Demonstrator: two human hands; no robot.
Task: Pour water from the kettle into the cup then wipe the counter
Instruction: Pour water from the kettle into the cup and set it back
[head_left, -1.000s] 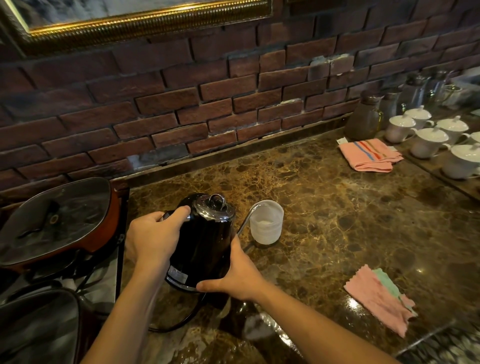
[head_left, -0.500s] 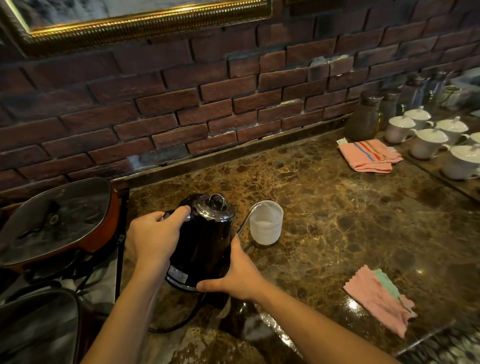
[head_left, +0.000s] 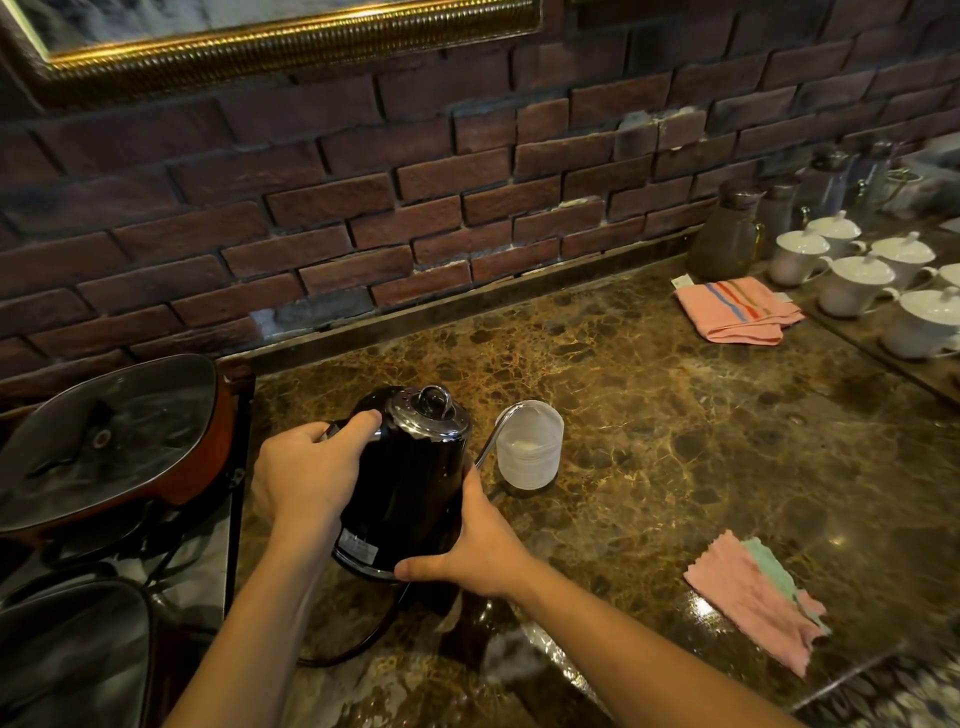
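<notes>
Kettle: a black gooseneck kettle (head_left: 402, 488) with a chrome lid and ring knob is held tilted toward 1 o'clock, near the middle of the frame and above the counter; its underside faces 7 o'clock.
Spout: the thin curved spout (head_left: 496, 428) arches up from the kettle's right side, and its tip sits over the cup's near-left rim.
Cup: a translucent white plastic cup (head_left: 530, 452) stands upright on the counter, just beside the kettle at its 3 o'clock; something pale shows inside, but the level cannot be told.
Left hand: the left hand (head_left: 306, 475) is wrapped tight round the kettle's handle at the kettle's 9 o'clock, thumb laid along the top near the lid.
Right hand: the right hand (head_left: 475, 548) is spread wide and pressed flat against the kettle's lower right side, thumb along the bottom edge, fingers partly hidden behind the body.
Counter: brown marble counter (head_left: 675, 441) running to a red brick wall (head_left: 415, 208).
Wiping cloth: a pink and green cloth (head_left: 756, 597) lies flat at 4 o'clock from the kettle, well apart from it.
Striped towel: a folded pink striped towel (head_left: 737, 309) lies at 2 o'clock, near the wall.
Lidded cups: white lidded cups (head_left: 857, 283) stand in a group at the far right, with a glass jug (head_left: 727, 236) beside them.
Pan: a red pan under a glass lid (head_left: 104, 441) sits at 9 o'clock.
Cord: a black cord (head_left: 358, 644) loops on the counter under the kettle.
</notes>
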